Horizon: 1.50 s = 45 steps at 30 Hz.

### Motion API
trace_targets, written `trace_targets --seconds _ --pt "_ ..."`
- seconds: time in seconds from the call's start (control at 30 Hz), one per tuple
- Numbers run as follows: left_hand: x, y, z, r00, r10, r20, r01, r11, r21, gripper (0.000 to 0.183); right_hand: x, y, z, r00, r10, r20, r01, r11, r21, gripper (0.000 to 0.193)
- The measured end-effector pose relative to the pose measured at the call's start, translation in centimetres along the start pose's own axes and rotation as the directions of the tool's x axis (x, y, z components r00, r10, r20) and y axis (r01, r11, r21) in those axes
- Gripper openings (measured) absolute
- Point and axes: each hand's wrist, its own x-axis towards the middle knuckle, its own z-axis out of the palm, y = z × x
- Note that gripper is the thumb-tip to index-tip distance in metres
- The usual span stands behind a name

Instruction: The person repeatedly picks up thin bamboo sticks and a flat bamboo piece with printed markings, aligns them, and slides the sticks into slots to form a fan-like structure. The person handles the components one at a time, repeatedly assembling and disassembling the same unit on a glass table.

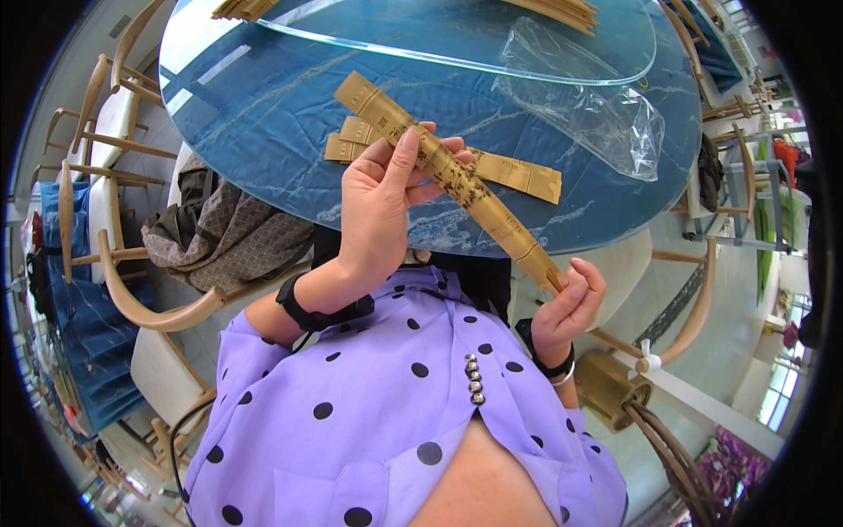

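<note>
A long, narrow gold paper sleeve [492, 215], shaped like a chopstick wrapper and printed with a dark pattern, slants over the table's near edge. My left hand [379, 198] is closed on its upper half, thumb on top and fingers behind. At the lower right end, my right hand [572, 307] pinches the sleeve's tip between thumb and fingers; a brownish bit shows there, too small to make out. Beneath, more flat gold sleeves [518, 176] lie on the blue table [290, 149], partly hidden by my left hand and the held sleeve.
A crumpled clear plastic bag [588, 105] lies right of the sleeves. Further back, a glass turntable [421, 61] carries gold bundles [562, 13]. Wooden chairs [167, 316] stand on both sides, one with a patterned brown bag [233, 237]. A brass-coloured cylinder [610, 391] is at lower right.
</note>
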Motion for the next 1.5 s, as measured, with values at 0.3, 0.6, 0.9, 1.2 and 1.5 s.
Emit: trace_targets --seconds 0.3,0.6,0.9,1.2,1.5 --pt "-0.8 -0.6 0.2 1.0 -0.012 -0.018 0.014 0.994 0.104 0.033 0.0 -0.3 0.2 0.999 0.025 -0.028 -0.025 1.0 0.001 0.023" --pt "0.1 -0.1 -0.3 0.998 0.052 -0.034 -0.05 0.996 0.067 0.032 0.2 -0.2 0.3 0.999 -0.026 -0.018 0.026 1.0 -0.017 0.024" --pt "-0.4 -0.2 0.0 0.999 0.002 -0.033 0.002 0.994 0.111 0.032 0.5 -0.2 0.5 0.998 -0.008 0.057 0.006 1.0 0.022 0.028" --pt "-0.5 -0.1 0.0 1.0 0.029 -0.003 -0.028 0.992 0.121 0.032 0.1 -0.3 1.0 0.997 0.019 0.071 -0.029 0.99 0.137 0.047" --pt "-0.2 0.1 -0.2 0.999 0.053 -0.009 -0.051 0.989 0.137 0.032 1.2 -0.6 1.1 0.989 -0.048 0.14 0.027 0.989 0.149 0.047"
